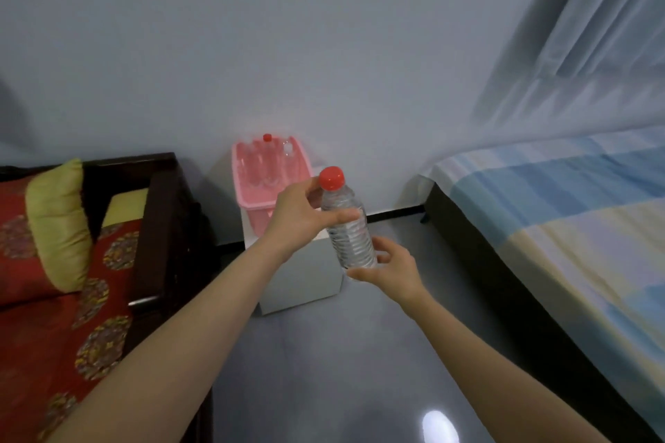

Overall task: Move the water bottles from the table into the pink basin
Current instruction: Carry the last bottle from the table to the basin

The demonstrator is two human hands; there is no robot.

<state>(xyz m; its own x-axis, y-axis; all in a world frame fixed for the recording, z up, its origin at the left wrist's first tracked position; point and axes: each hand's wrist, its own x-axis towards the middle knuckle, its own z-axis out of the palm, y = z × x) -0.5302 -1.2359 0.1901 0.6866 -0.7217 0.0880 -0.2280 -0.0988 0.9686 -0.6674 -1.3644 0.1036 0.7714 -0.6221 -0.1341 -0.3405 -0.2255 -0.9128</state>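
Bottle (347,223) stands nearly upright in the air, red cap up, long axis leaning slightly left. My left hand (302,218) clamps its neck and shoulder; my right hand (390,264) cups the base, fingers loosely curled. Straight beyond, nearer my left hand, the pink basin (252,187) sits on the white table (306,277), bottles already inside.

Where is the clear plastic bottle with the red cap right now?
The clear red-capped bottle is mid-frame, held between the left hand and right hand, before the pink basin.
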